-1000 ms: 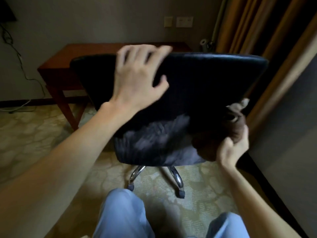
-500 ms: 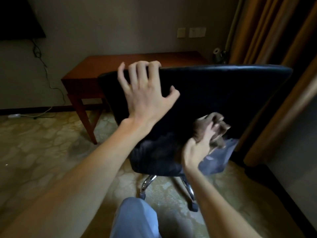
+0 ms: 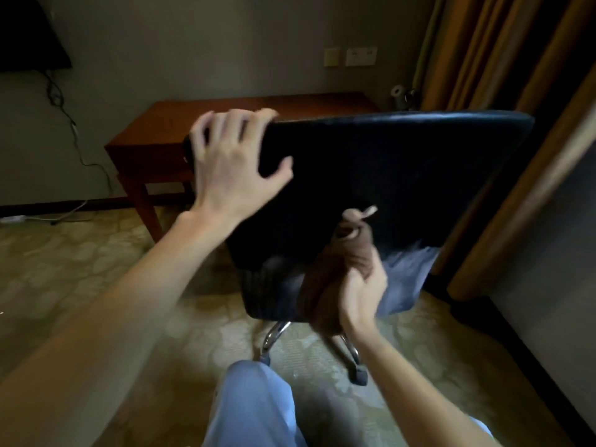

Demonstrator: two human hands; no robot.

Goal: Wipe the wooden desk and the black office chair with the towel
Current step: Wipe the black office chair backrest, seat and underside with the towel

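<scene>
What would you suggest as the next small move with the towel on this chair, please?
Probably sweep the brown towel upward across the backrest of the black office chair. The right hand grips the bunched towel low against that backrest, most of the panel lies above it, and the left hand grips the top corner, which should steady the chair.

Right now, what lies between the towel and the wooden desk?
The black office chair stands between towel and desk, in the head view.
</scene>
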